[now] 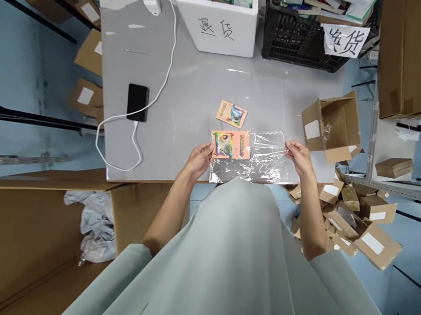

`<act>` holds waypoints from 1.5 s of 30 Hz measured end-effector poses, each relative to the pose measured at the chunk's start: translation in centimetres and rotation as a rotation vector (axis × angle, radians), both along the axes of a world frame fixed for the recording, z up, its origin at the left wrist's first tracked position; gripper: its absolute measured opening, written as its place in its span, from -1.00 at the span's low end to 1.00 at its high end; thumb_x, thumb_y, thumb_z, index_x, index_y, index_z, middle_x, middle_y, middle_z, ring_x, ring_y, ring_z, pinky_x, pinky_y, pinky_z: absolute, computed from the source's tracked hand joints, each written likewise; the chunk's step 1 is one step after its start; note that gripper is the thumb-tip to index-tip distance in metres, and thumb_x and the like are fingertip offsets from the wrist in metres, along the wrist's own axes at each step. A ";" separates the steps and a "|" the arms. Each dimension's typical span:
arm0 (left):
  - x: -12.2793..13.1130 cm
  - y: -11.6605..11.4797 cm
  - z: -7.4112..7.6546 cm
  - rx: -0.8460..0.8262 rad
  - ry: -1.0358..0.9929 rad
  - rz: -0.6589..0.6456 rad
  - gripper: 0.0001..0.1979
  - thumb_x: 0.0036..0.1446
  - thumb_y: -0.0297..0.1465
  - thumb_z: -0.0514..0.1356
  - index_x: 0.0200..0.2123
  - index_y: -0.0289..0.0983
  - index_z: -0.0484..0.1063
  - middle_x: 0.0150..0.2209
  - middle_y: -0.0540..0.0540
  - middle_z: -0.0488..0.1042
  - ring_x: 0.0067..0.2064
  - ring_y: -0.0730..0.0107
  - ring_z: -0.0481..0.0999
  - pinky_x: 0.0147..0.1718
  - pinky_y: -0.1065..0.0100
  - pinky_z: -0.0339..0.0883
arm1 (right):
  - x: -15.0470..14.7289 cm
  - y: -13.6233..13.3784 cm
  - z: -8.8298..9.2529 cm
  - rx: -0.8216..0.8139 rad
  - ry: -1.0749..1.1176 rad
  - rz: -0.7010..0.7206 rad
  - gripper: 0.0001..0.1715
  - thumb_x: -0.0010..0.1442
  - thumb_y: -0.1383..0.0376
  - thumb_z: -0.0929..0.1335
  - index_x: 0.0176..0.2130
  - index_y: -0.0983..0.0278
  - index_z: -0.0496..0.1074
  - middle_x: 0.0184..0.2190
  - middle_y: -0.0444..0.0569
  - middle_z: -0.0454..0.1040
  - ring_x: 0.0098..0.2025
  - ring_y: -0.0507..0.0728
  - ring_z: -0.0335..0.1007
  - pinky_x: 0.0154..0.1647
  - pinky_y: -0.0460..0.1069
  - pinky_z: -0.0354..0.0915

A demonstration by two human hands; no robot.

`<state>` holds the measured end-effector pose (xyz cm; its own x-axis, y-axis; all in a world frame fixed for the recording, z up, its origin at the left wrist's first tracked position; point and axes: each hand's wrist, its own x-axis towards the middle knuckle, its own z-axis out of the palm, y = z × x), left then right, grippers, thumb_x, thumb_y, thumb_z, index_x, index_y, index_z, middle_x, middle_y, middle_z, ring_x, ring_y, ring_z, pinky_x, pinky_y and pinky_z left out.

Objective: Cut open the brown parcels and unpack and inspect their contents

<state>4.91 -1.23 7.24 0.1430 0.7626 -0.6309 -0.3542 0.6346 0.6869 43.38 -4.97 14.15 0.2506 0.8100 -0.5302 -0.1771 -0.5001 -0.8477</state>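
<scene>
Clear plastic bag (265, 157), only one, at the near surface (190, 72) edge; left hand (198, 158) and right hand (299, 156) each pinch one end. Two orange cards: first card (231, 145) inside it, second card (231, 114) farther.

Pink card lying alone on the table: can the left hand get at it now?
Probably yes: the loose pink card lies just beyond the left hand on bare table, nothing between. But that hand's grip is on the other pink card, so it must let go first.
</scene>
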 end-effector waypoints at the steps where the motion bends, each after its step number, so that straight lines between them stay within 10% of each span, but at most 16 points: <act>1: -0.1 0.0 0.1 0.000 0.000 -0.003 -0.63 0.07 -0.25 0.66 -0.20 -0.28 0.65 -0.28 -0.12 0.74 -0.36 0.33 0.69 -0.38 0.39 0.51 | -0.1 -0.1 -0.1 -0.002 0.001 -0.002 -0.28 -0.14 -0.28 0.73 -0.29 0.14 0.58 -0.34 -0.16 0.58 -0.26 0.08 0.58 -0.07 0.00 0.57; 45: -1.3 -0.5 -1.0 0.021 0.026 0.015 -0.48 -0.02 -0.13 0.70 -0.14 -0.26 0.63 -0.28 -0.08 0.74 -0.37 0.38 0.67 -0.33 0.37 0.52 | 1.1 -0.2 -0.3 -0.067 0.118 0.074 -0.27 -0.24 -0.15 0.79 -0.23 0.12 0.60 -0.25 -0.19 0.62 -0.18 0.07 0.59 0.01 0.03 0.60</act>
